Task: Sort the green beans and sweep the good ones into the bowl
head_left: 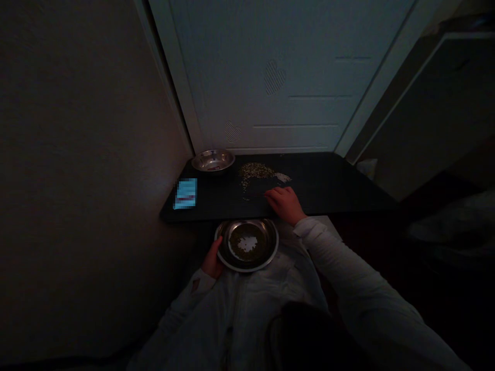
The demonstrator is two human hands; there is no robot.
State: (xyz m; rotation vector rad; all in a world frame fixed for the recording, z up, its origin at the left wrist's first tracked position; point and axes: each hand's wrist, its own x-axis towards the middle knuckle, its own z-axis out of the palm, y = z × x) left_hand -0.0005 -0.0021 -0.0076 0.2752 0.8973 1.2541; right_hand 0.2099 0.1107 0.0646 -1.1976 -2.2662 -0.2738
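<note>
A shiny metal bowl (273, 252) rests on my lap, just below the table's front edge. Small greenish grains or beans (235, 242) and a white patch (248, 243) lie inside it. My left hand (213, 259) grips its left rim, thumb on top and the other fingers hidden beneath. Over the tabletop, my right hand (284, 202) is closed in a pinch, its fingertips pointing left. A thin dark line seems to run left from them, too dim to name. Just beyond are a spread pile of pale and greenish grains (256, 170) and a small white heap (283, 177).
The dark low table (328, 188) stands against a white door (305, 72). A second metal bowl (213, 161) sits at its back left corner. A blurred-out light blue rectangle (185, 194) lies near the left edge. A wall (96, 129) rises close on the left.
</note>
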